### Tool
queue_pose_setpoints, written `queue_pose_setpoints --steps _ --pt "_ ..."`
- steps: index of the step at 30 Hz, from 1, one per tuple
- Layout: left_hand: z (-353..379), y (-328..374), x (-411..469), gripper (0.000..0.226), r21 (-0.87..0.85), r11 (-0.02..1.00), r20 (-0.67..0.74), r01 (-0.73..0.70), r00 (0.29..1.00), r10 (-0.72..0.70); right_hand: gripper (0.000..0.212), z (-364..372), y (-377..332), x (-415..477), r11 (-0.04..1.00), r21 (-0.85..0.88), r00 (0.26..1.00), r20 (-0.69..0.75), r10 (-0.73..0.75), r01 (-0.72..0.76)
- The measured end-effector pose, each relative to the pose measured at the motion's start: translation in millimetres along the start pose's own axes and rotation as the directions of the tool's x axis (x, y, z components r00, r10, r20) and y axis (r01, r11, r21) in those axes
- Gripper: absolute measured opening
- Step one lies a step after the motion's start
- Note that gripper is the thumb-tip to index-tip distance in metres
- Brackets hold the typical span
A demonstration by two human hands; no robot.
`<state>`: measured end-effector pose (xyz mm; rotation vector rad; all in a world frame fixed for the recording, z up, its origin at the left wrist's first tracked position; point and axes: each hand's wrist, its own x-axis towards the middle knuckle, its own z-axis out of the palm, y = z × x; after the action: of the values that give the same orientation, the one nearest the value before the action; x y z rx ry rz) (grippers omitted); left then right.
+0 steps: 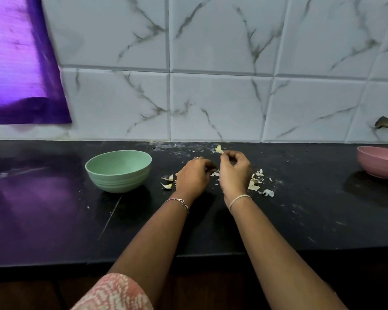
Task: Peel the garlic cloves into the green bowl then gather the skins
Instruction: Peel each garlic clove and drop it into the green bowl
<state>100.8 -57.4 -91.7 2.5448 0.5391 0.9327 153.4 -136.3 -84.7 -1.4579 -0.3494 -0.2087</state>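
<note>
The left arm (157, 238), nearer the green bowl (119, 181), has a pink-and-white patterned sleeve (117, 294) and a thin silver chain bracelet (177, 201), while the right arm (276, 242), farther from it, wears a pale wristband (240, 199).

One wide-angle camera on the person's head looks forward and down over the black counter (54, 220) toward the tiled wall (211, 97), near enough that the left forearm (159, 238) and right forearm (267, 242) fill the frame's lower middle.

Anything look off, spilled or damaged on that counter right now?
Garlic skins lie scattered loose on the black counter right of the green bowl, not gathered. A wall tile at far right has a dark chipped hole just above the counter. White smears streak the counter by the wall.
</note>
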Motion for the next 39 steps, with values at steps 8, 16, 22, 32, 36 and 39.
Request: queue_pose_setpoints --steps 8,16,22,32,36,39 --pt "-2.3 -13.7 9.2 0.033 -0.414 0.904 0.002 0.105 0.993 -0.115 0.011 3.8 1.5 -3.0 0.991 -0.129 0.999 0.045 -0.024 0.03" --pt "-45.1 -27.5 -4.8 0.012 -0.738 0.635 0.165 0.228 0.974 -0.157 0.008 2.1 -1.8 -13.4 0.905 -0.354 0.957 0.246 -0.153 0.235" --pt "-50.6 -40.9 -18.3 0.009 -0.806 0.542 0.154 0.236 0.969 -0.193 0.007 4.1 -3.7 -24.5 0.803 -0.422 0.878 0.411 -0.244 0.421" --pt "-48.1 -49.3 -24.4 0.015 -0.699 0.654 0.181 0.288 0.957 -0.227 0.007 2.2 0.3 -24.2 0.584 -0.465 0.736 0.541 -0.407 0.665" --pt "-47.4 -50.6 -22.7 0.014 -0.628 0.729 0.159 0.272 0.962 -0.222 0.009 2.5 0.5 -23.9 0.363 -0.521 0.634 0.602 -0.485 0.773" --pt "-46.3 -52.1 -21.9 0.014 -0.601 0.761 0.14 0.245 0.969 -0.201 0.008 4.0 1.3 -24.3 0.227 -0.541 0.571 0.638 -0.517 0.81"
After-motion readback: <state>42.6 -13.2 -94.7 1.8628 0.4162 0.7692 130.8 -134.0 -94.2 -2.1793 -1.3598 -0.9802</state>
